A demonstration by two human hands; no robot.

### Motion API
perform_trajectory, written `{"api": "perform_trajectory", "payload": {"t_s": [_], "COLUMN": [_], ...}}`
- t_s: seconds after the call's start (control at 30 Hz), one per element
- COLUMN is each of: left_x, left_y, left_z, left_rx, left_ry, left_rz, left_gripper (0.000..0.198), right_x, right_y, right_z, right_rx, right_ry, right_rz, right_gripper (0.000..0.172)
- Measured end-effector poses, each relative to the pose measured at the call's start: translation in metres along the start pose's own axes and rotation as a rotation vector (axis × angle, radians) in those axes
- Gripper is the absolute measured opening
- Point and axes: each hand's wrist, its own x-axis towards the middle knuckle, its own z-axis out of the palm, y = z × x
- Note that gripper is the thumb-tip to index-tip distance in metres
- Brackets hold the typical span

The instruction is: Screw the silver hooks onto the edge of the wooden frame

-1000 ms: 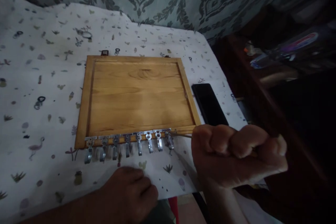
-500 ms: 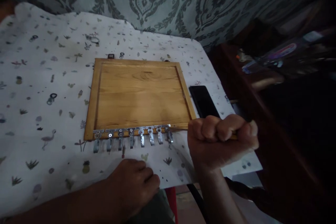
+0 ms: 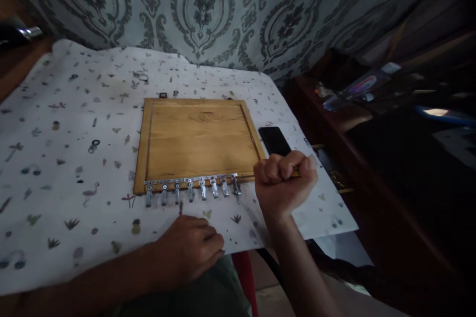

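My right hand point(image 3: 284, 181) is closed in a fist around a screwdriver point(image 3: 245, 177). Most of its handle is hidden in the fist. The thin shaft points left, its tip at the rightmost of several small metal hinges point(image 3: 237, 188) lined up along the near edge of a framed wooden panel point(image 3: 201, 138). The hinge arms hang over that edge. My left hand point(image 3: 191, 245) rests palm down at the table's front edge, apart from the panel. Its fingers are curled, and nothing shows in them.
A white patterned cloth point(image 3: 92, 218) covers the table. Right of the panel lies a black phone point(image 3: 274, 139). Two small dark fittings, one of them a dark clip point(image 3: 162, 95), show at the panel's far edge. A clear plastic bottle point(image 3: 360, 86) lies on dark red furniture point(image 3: 308, 96) at the right.
The camera view has shifted, so the panel appears a little smaller and farther off. My right fist has turned slightly around the screwdriver. My left hand stays at the table edge.
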Motion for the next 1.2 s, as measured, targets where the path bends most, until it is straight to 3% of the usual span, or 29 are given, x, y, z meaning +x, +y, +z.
{"api": "perform_trajectory", "payload": {"t_s": [0.4, 0.57, 0.63, 0.73, 0.87, 1.2], "left_x": [0.001, 0.014, 0.025, 0.047, 0.075, 0.104], "left_y": [0.001, 0.002, 0.001, -0.003, -0.009, -0.011], "left_z": [-0.004, -0.018, -0.025, -0.033, -0.036, -0.033], "left_rx": [0.005, 0.005, 0.066, 0.172, 0.251, 0.330], "left_ry": [0.021, 0.262, 0.294, 0.140, -0.049, -0.206], "left_rz": [0.005, -0.117, -0.222, -0.400, -0.513, -0.489], "left_gripper": [0.030, 0.019, 0.016, 0.034, 0.048, 0.049], "right_x": [-0.002, -0.003, -0.003, -0.004, -0.004, -0.004], "right_y": [0.004, 0.005, 0.005, 0.006, 0.004, 0.004], "right_z": [0.008, 0.008, 0.009, 0.009, 0.010, 0.009], "right_rx": [0.027, 0.032, 0.040, 0.059, 0.081, 0.075], "right_ry": [0.076, 0.092, 0.094, 0.081, 0.105, 0.097], "right_rz": [-0.017, -0.025, -0.026, -0.028, -0.031, -0.053], "right_gripper": [0.057, 0.056, 0.055, 0.055, 0.055, 0.058]}}
